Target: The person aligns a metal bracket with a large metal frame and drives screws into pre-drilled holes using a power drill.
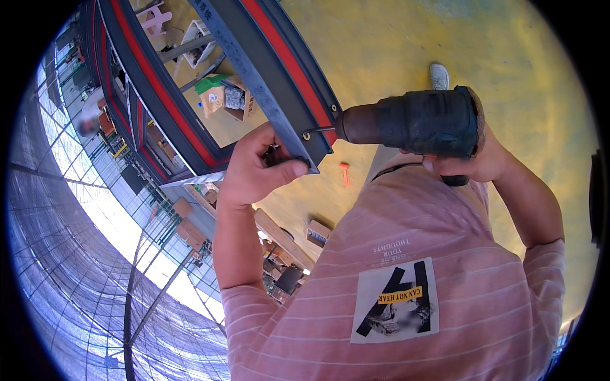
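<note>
My right hand (484, 159) is wrapped round the handle of a black cordless drill (422, 124), held level with its nose to the left. A thin bit (324, 129) runs from the chuck to a brass-coloured ringed hole (307, 136) near the corner of a dark metal frame (270, 95) with red strips. Whether the bit tip touches the hole, I cannot tell. My left hand (257, 168) grips the frame's near end, thumb along the lower edge and fingers partly hidden behind the profile. A second brass-coloured ring (333, 108) sits on the neighbouring dark face.
On the yellow floor lie a small orange tool (345, 174) and an open cardboard box (318, 232). Beyond the frame's bars are a carton with bags (236, 100) and a white basket (198, 43). Another person (88, 120) is far left. One shoe (439, 76) shows past the drill.
</note>
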`<move>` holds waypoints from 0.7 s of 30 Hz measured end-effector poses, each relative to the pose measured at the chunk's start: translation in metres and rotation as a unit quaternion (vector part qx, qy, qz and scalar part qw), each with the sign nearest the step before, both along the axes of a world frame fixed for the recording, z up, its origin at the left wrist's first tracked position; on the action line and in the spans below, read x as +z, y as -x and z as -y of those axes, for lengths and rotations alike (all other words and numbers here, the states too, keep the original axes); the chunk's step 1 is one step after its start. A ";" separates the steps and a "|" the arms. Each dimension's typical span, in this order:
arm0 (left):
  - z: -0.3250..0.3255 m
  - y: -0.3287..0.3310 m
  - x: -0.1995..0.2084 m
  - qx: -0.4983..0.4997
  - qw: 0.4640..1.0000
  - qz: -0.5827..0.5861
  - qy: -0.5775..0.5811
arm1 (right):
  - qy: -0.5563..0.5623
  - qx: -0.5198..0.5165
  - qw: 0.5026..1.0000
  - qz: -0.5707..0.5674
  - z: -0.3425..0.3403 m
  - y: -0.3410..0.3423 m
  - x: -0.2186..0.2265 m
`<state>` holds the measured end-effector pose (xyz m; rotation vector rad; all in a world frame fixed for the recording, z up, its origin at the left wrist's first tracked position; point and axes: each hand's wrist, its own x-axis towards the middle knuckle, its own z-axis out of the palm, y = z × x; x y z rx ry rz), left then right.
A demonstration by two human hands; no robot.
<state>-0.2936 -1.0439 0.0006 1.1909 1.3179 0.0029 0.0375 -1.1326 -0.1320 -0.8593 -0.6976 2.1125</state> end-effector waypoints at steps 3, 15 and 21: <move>-0.001 -0.004 0.001 0.001 1.000 0.005 0.003 | 0.004 0.001 1.000 0.003 0.004 -0.002 0.000; 0.002 -0.011 0.003 -0.011 1.000 -0.007 -0.024 | -0.142 0.038 0.987 0.062 -0.009 -0.013 0.000; 0.001 -0.012 0.002 -0.034 0.998 -0.007 -0.045 | -0.170 0.047 0.980 0.093 -0.011 -0.013 -0.006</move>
